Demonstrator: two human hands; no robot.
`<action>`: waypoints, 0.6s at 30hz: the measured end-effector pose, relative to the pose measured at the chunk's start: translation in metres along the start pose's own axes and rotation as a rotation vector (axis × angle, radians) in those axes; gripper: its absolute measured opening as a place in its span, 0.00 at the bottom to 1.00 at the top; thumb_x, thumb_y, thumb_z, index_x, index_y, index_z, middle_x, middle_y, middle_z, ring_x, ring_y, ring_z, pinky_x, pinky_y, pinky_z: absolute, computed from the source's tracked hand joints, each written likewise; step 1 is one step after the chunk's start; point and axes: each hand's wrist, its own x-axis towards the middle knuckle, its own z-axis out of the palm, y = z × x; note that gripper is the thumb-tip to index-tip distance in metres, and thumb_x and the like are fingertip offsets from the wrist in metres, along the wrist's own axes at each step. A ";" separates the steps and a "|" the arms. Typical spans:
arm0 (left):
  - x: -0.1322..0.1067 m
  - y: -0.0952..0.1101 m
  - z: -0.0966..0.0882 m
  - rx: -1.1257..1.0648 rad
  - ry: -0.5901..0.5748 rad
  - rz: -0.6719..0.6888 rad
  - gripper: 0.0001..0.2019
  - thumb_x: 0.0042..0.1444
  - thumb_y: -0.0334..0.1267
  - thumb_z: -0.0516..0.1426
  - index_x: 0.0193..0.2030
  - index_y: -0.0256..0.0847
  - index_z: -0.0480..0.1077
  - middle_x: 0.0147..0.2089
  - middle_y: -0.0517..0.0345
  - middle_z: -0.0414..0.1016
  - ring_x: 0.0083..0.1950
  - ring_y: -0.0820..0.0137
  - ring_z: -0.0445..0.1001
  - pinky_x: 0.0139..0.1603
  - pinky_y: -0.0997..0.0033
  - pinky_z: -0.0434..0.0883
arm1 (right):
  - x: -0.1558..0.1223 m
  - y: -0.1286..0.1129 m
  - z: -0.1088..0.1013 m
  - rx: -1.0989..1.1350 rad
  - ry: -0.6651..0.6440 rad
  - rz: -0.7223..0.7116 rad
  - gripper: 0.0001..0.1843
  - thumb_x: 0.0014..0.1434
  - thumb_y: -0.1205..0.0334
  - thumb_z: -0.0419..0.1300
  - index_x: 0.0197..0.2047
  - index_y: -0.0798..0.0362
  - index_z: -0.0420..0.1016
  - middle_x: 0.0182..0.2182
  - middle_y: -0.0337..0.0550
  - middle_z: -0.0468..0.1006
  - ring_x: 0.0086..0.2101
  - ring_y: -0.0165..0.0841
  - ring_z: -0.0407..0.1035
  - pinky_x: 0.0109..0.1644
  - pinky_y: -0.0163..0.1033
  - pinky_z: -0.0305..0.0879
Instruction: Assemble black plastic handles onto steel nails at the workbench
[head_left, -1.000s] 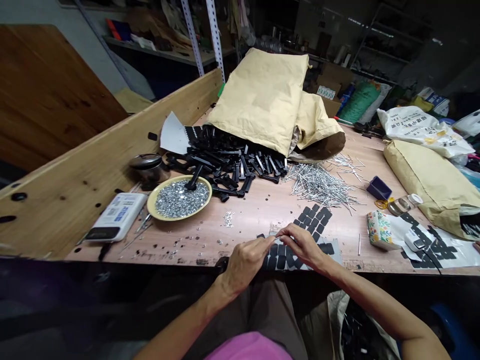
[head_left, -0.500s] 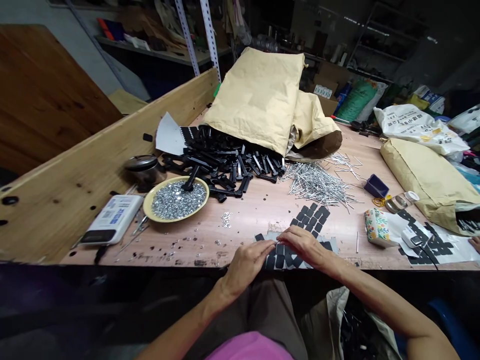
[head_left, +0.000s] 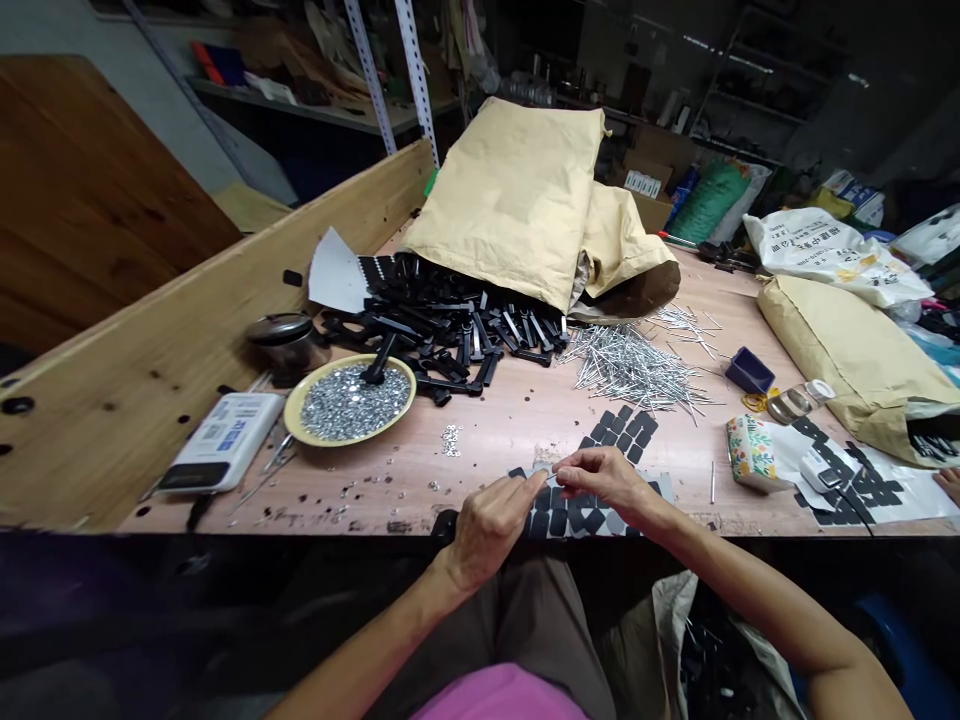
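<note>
Over the front edge of the table, my left hand (head_left: pixel 491 520) is closed around a black plastic part, mostly hidden in the palm; its rounded black end (head_left: pixel 444 526) sticks out below the wrist side. My right hand (head_left: pixel 607 480) pinches a thin metal pin (head_left: pixel 553 476) between thumb and fingertips, right at the left thumb. Beneath both hands lies a sheet with rows of black adhesive-looking pads (head_left: pixel 559 522). More black pads (head_left: pixel 619 432) lie just beyond. A heap of thin metal pins (head_left: pixel 637 365) and a pile of black plastic parts (head_left: pixel 465 330) are farther back.
On the left stand a yellow bowl (head_left: pixel 291 425) of small metal pieces, a white device (head_left: pixel 221 440) and a lidded pot (head_left: pixel 283 340). Large paper sacks (head_left: pixel 510 200) lie behind. To the right are a blue box (head_left: pixel 750 370), a floral box (head_left: pixel 750 455) and another sack (head_left: pixel 847 350).
My right fingers have lifted and opened out slightly, so the pin shows between the hands. My left hand has turned a little, and the black end now shows more.
</note>
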 end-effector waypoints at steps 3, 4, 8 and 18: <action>-0.002 0.001 0.001 -0.174 -0.043 -0.153 0.13 0.62 0.32 0.47 0.40 0.37 0.74 0.23 0.57 0.74 0.24 0.74 0.71 0.26 0.77 0.67 | -0.001 -0.001 0.000 -0.197 0.006 -0.157 0.23 0.48 0.42 0.63 0.30 0.58 0.77 0.21 0.39 0.74 0.24 0.28 0.70 0.32 0.35 0.67; -0.001 0.001 0.000 -0.285 -0.069 -0.246 0.14 0.62 0.35 0.48 0.39 0.38 0.75 0.25 0.56 0.75 0.25 0.74 0.71 0.27 0.77 0.67 | -0.002 -0.001 -0.001 -0.283 0.014 -0.240 0.22 0.52 0.43 0.60 0.31 0.57 0.77 0.22 0.40 0.75 0.25 0.29 0.70 0.32 0.35 0.68; 0.012 -0.001 -0.009 -0.884 -0.360 -0.732 0.18 0.57 0.50 0.52 0.34 0.37 0.75 0.19 0.62 0.67 0.19 0.77 0.62 0.19 0.78 0.60 | -0.003 -0.003 -0.007 -0.616 0.012 -0.660 0.17 0.62 0.52 0.54 0.34 0.55 0.76 0.30 0.45 0.78 0.31 0.30 0.72 0.37 0.34 0.69; 0.025 -0.008 -0.015 -1.401 -0.711 -1.132 0.29 0.40 0.61 0.60 0.35 0.33 0.74 0.14 0.72 0.53 0.13 0.85 0.40 0.14 0.80 0.39 | 0.000 0.007 -0.012 -0.781 -0.025 -0.917 0.15 0.66 0.58 0.47 0.41 0.55 0.72 0.33 0.47 0.76 0.34 0.29 0.72 0.37 0.33 0.71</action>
